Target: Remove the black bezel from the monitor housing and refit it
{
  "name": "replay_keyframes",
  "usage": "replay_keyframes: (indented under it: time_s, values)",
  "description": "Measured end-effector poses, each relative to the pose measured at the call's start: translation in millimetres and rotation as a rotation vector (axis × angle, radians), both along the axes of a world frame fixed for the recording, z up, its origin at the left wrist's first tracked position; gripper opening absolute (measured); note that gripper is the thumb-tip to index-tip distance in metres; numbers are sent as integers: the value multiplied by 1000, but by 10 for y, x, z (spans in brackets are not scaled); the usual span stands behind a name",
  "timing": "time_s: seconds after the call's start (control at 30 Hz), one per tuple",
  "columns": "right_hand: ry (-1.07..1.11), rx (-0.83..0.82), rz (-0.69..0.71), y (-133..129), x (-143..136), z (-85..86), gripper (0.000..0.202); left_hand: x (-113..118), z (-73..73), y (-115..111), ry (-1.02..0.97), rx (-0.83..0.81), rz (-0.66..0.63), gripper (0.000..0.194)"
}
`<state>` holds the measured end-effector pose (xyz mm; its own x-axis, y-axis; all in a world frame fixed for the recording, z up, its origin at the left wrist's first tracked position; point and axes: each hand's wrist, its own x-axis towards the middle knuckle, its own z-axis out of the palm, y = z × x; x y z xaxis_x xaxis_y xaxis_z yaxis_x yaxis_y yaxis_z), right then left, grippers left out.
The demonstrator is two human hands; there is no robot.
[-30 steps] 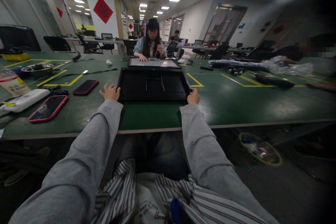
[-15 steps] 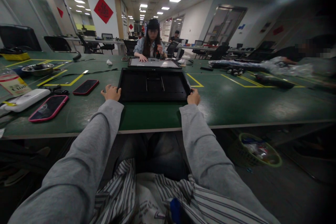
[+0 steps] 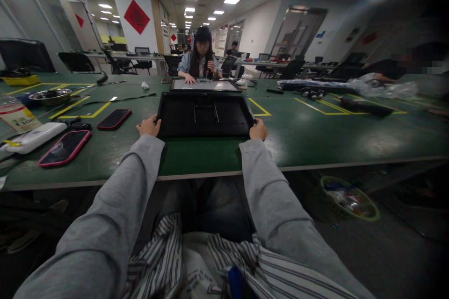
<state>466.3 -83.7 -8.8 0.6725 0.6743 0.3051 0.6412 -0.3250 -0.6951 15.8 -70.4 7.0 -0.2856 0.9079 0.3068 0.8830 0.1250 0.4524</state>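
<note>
- White plastic starts my view on the far left: a white device point(image 3: 38, 137) lies on the green table point(image 3: 315, 135), with a labelled bottle point(image 3: 18, 114) just behind it.
- Next I have a pink-edged phone point(image 3: 66, 147) near the table's front edge, and a red-edged phone point(image 3: 114, 119) farther back, to its right.
- My left hand point(image 3: 148, 126) has its fingers curled on the left edge of a black casing point(image 3: 205, 114); the red-edged phone lies near its outer side.
- The casing sits squarely between my two hands, touching both, hollow side facing me. I can't tell from here whether it rests fully on the table.
- Right behind it I see a flat panel point(image 3: 206, 85); a co-worker's hand point(image 3: 190, 78) is laid on it.
- My right hand point(image 3: 258, 130) is closed on the casing's right edge.
- Well off to the right, I make out small black parts point(image 3: 313, 94) on the table and, lower down, a green basket point(image 3: 324, 203) with mixed stuff inside.
</note>
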Motion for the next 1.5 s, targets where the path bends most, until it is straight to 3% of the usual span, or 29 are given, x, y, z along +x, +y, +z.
replay_keyframes:
  time_s: [0.33, 0.5, 0.57, 0.67, 0.9, 1.0, 1.1, 1.27, 1.5]
  values:
    - [-107, 264, -98, -21, -60, 139, 43, -68, -1, 96, -182, -45, 5, 50]
    - [-204, 291, -20, -18, -198, 169, 39, 239, 39, 124, -255, -77, -54, 50]
    - [-229, 255, 21, -7, -247, 155, 37, 535, 52, 128, -265, -104, -96, 51]
    - [-218, 177, 38, 4, -260, 122, 35, 1171, 75, 98, -272, -132, -225, 53]
    - [-174, 138, -151, -71, -70, 61, 35, 3027, 118, -199, -221, -197, -454, 65]
    - [-182, 118, -181, -101, 17, 33, 34, 3494, 82, -308, -270, -179, -474, 73]
    - [-163, 113, -175, -88, 56, 13, 37, 3600, 33, -317, -311, -191, -485, 74]
    - [-140, 150, -122, -55, 20, 20, 38, 3500, 2, -238, -316, -193, -490, 75]
    - [-127, 208, -88, -55, -38, 45, 36, 3388, -9, -205, -350, -187, -482, 46]
